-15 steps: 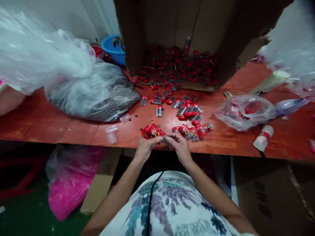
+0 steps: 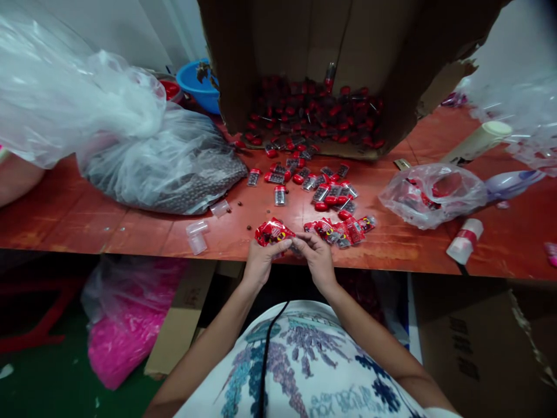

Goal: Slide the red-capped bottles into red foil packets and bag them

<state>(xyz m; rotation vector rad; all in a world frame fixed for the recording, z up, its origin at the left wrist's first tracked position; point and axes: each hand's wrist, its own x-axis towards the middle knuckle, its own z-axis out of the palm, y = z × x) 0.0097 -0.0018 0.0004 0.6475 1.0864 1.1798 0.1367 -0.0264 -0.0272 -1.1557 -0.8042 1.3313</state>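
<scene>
My left hand (image 2: 261, 262) is closed on a small red printed packet (image 2: 273, 232) at the table's front edge. My right hand (image 2: 319, 256) meets it from the other side, thumb and fingertips pinching the packet's right end. What lies under the thumbs is partly hidden. Just right of my hands is a row of similar red packets (image 2: 353, 231), some with clear parts showing dark contents. Beyond them lies a loose pile of small clear bottles with red caps (image 2: 335, 194), filled with dark beads. One such bottle (image 2: 280, 196) lies apart from the pile.
A large cardboard box (image 2: 391, 75) lies open toward me with many red-capped bottles inside. On the left sits a clear bag of dark beads (image 2: 174, 168), near empty clear containers (image 2: 197, 237). At right are a plastic bag (image 2: 430, 197) and a tape-wrapped roll (image 2: 465, 241).
The red packet has shifted slightly right and bunched between my hands. Both hands stay together at the table edge, and the view has tilted a little.
</scene>
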